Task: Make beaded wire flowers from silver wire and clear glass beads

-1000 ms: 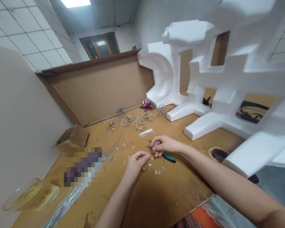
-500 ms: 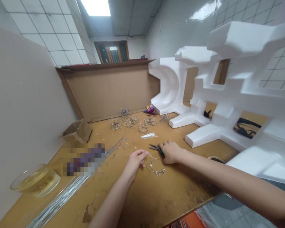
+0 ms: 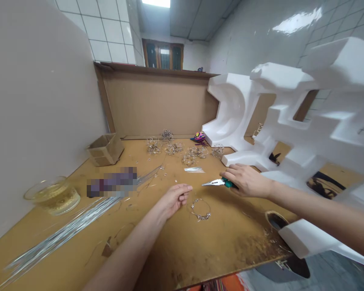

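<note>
The right hand (image 3: 247, 180) is clenched round green-handled needle-nose pliers (image 3: 218, 182), tips out near the beaded wire ring (image 3: 200, 209); the left hand (image 3: 174, 199), loosely spread and empty, sits beside it. One careless swing of those tips could snag the ring and drag it across the desk (image 3: 182, 250).

Craft workshop: a scarred wooden workbench (image 3: 200, 246) carries beaded wire ornaments (image 3: 197, 152) and loose wire rods (image 3: 60, 238), with white polystyrene forms (image 3: 230, 109) at right and tiled walls (image 3: 106, 32) at upper left.

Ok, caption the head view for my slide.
Right hand holds pliers, left hand beside a beaded wire ring.
</note>
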A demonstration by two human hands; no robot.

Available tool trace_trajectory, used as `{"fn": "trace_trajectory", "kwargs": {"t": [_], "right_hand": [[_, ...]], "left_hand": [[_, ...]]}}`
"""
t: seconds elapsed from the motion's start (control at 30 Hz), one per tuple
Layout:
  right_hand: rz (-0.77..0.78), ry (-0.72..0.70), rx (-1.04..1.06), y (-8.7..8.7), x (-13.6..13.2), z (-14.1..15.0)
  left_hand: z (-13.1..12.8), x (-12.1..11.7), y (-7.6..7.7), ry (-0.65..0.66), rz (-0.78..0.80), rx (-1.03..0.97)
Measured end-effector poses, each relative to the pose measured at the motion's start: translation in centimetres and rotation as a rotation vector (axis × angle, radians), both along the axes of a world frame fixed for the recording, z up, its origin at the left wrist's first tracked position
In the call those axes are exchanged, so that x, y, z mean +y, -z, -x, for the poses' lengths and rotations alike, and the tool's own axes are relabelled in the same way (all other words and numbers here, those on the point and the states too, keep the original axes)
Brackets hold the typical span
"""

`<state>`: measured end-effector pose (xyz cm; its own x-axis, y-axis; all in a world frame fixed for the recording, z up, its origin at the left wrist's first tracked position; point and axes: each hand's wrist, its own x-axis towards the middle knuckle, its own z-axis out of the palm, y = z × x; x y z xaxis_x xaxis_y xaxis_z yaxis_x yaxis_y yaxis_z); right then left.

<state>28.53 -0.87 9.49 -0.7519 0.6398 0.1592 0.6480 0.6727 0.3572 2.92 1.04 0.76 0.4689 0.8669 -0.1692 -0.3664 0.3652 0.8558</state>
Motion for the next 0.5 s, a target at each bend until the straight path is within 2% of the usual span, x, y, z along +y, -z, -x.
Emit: {"fn": "trace_trajectory", "kwargs": {"t": [0.17, 0.33, 0.5], "right_hand": [[-0.151, -0.166, -0.096, -1.6, 0.0, 1.0], [-0.214, -0.218, -0.222, -1.3, 0.3, 1.6], [-0.236, -0.224, -0.241, -1.0, 0.5, 1.3]], "left_hand": [[-0.1, -0.2, 0.0, 0.068, 0.031, -0.054], [-0.1, -0.2, 0.1, 0.119, 0.042, -0.080], [-0.1, -0.2, 0.2, 0.139, 0.058, -0.080]]}}
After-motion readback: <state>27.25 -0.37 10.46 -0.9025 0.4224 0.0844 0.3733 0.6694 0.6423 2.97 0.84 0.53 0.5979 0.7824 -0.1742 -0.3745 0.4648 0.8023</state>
